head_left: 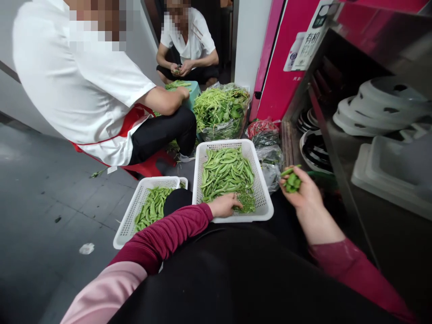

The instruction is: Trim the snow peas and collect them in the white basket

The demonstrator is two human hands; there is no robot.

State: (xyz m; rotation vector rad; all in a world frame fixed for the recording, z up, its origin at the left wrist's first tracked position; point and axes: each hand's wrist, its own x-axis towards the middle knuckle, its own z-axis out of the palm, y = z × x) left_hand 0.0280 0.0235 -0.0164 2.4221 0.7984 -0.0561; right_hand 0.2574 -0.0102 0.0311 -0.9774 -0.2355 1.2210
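A white perforated basket (266, 211) rests on my lap, with green pea pods (227, 168) spread through it. Small trimmed green bits (247, 202) lie in its near right part. My left hand (225, 205) reaches into the near side of this basket, fingers bent at the bits; what its fingertips pinch, if anything, is too small to make out. To the right of the basket, my right hand (299, 186) is raised palm up, its fingers curled round several green pods (292, 182). A second white basket (123, 229) with more pods stands lower on the left.
One person in white (81, 90) sits on a red stool (148, 168) at the left; another (189, 40) crouches at the back. Bagged greens (221, 110) lie beyond the basket. A metal shelf (340, 180) with white plastic containers (381, 108) runs along the right.
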